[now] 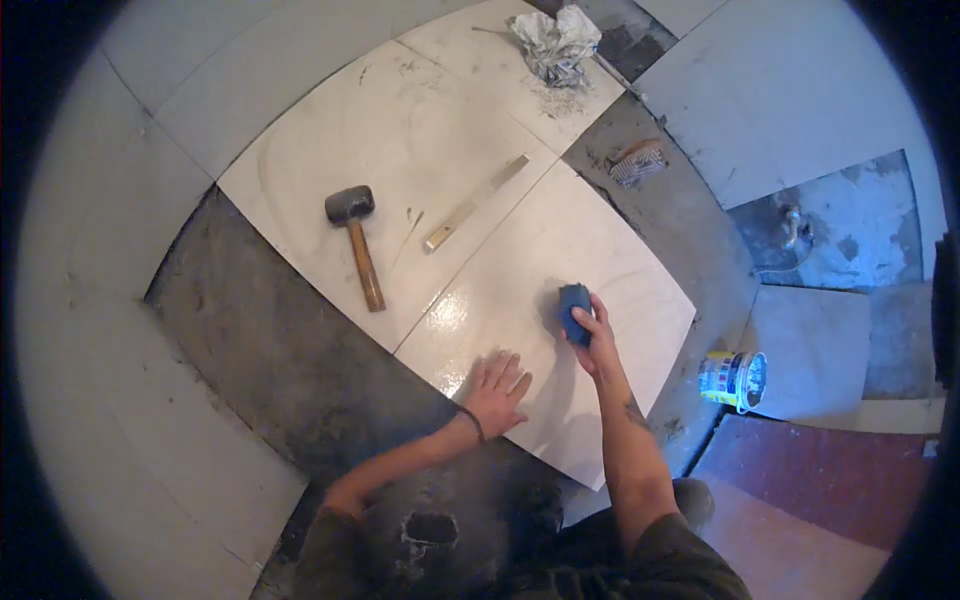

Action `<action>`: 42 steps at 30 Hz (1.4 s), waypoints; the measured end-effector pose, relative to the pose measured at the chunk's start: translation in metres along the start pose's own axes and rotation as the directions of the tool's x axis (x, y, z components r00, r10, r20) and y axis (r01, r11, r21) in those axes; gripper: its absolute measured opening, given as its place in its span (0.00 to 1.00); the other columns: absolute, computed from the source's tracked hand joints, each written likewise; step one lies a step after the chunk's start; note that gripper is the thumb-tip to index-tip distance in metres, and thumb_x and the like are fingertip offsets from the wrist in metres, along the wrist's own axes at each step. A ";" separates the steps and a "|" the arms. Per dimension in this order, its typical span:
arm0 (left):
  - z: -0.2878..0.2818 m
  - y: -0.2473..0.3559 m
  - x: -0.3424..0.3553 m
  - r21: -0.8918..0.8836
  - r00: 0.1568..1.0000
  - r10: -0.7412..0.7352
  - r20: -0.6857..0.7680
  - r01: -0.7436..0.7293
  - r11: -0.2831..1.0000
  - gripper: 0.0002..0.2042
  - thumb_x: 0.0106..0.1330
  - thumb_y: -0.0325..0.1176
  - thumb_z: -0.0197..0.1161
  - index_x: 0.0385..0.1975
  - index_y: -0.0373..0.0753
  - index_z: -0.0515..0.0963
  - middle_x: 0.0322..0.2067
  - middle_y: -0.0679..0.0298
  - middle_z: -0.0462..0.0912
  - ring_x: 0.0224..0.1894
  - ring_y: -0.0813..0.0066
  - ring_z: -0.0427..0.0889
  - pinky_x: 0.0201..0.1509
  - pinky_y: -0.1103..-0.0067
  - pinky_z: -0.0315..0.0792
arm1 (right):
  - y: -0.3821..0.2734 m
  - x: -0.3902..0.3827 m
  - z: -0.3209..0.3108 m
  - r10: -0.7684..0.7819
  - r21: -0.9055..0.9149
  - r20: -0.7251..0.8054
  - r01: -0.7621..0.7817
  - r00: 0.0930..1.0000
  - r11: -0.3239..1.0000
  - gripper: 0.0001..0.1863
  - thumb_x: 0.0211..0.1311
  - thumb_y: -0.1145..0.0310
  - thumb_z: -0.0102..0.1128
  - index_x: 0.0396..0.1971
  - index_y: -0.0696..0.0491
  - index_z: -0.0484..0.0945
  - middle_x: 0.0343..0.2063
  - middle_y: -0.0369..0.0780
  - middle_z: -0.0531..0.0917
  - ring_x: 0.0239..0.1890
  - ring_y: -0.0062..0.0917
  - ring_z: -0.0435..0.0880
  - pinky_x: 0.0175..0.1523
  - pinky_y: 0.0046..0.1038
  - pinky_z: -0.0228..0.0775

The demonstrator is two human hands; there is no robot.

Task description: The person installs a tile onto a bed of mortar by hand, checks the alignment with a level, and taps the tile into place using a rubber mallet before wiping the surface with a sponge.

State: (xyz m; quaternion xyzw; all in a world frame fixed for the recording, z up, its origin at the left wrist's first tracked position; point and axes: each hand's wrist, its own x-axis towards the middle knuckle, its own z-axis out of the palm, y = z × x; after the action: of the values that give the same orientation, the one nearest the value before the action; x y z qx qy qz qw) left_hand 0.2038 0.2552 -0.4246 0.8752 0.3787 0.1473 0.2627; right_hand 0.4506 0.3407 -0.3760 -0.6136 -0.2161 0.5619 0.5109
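In my right hand (593, 338) is a blue block, perhaps a sponge (574, 312), gripped just over or against a large pale floor tile (625, 270); whether it touches the tile I cannot tell. My left hand (495, 390) lies flat near the tile's lower left edge, fingers spread, holding nothing. Beyond a thin joint, on the neighbouring pale tile (400, 130), rest a rubber mallet (360, 245) with a black head and wooden handle, and a long, straight, light-coloured bar (477, 203). A thin sliver lies between them.
Crumpled paper or plastic (557, 45) sits on the far tile. A striped crumpled packet (638, 163) lies on bare grey floor to the right. A bucket (733, 380) stands at right, near a reddish panel (820, 480). A metal pipe fitting (793, 228) juts from the wall.
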 end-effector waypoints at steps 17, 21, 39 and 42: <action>0.005 -0.018 -0.035 0.053 0.985 -0.159 0.065 0.156 0.986 0.50 0.55 0.66 0.67 0.75 0.44 0.59 0.78 0.58 0.52 0.79 0.52 0.47 0.78 0.49 0.45 | -0.025 0.121 0.101 -0.208 -0.658 0.316 0.372 0.926 0.655 0.32 0.69 0.61 0.59 0.66 0.67 0.70 0.54 0.47 0.81 0.53 0.31 0.81 0.64 0.26 0.68; 0.005 -0.020 -0.038 0.070 0.983 -0.170 0.066 0.165 0.984 0.51 0.53 0.67 0.67 0.76 0.46 0.59 0.78 0.60 0.52 0.80 0.55 0.47 0.79 0.49 0.44 | 0.017 0.111 0.139 -0.364 -0.831 0.493 0.551 0.790 0.070 0.30 0.65 0.62 0.60 0.62 0.67 0.73 0.58 0.62 0.76 0.59 0.52 0.77 0.66 0.40 0.70; -0.003 -0.026 -0.040 0.016 0.987 -0.154 0.042 0.154 0.988 0.51 0.52 0.60 0.71 0.75 0.42 0.59 0.77 0.60 0.55 0.79 0.54 0.50 0.79 0.51 0.46 | -0.004 0.063 0.011 -0.111 -0.274 0.028 0.114 0.993 0.955 0.23 0.74 0.53 0.50 0.56 0.54 0.77 0.45 0.38 0.83 0.44 0.25 0.82 0.46 0.30 0.77; -0.004 -0.028 -0.040 0.018 0.983 -0.173 0.064 0.172 0.985 0.52 0.52 0.59 0.72 0.75 0.41 0.58 0.77 0.59 0.54 0.79 0.54 0.50 0.79 0.51 0.47 | -0.033 0.064 -0.052 -0.035 -0.231 -0.114 0.008 0.993 0.973 0.18 0.73 0.50 0.50 0.48 0.48 0.77 0.40 0.36 0.83 0.38 0.26 0.83 0.35 0.33 0.75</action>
State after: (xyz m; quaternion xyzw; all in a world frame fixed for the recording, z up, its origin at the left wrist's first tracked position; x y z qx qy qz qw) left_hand 0.1591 0.2428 -0.4399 0.8450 0.4452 0.0931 0.2814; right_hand 0.5260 0.3869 -0.3855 -0.6981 -0.2559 0.4907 0.4542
